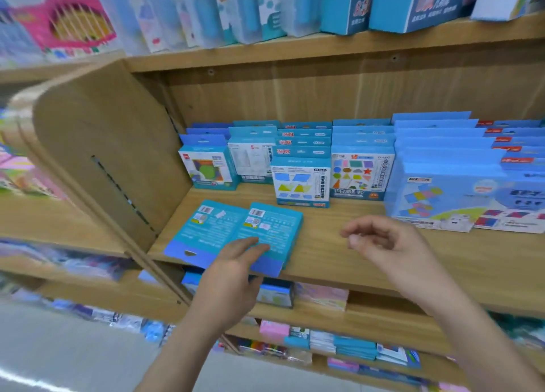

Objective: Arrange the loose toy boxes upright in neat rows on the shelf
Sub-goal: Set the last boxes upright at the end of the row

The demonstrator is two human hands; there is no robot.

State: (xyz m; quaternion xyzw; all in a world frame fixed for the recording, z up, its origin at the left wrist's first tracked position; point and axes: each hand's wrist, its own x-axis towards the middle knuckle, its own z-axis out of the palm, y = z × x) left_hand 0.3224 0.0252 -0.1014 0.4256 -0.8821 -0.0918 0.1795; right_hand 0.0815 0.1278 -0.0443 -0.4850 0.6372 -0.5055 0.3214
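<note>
Two loose toy boxes are lying flat, backs up, at the front of the shelf; the nearer flat box is sitting under the left hand, whose fingers are reaching out nearly straight and resting on it, gripping nothing, probably to tip it upright; the other flat box is touching it on that hand's outer side; the right hand is hovering empty, loosely curled; the upright rows are standing beyond both hands' fingertips.
</note>
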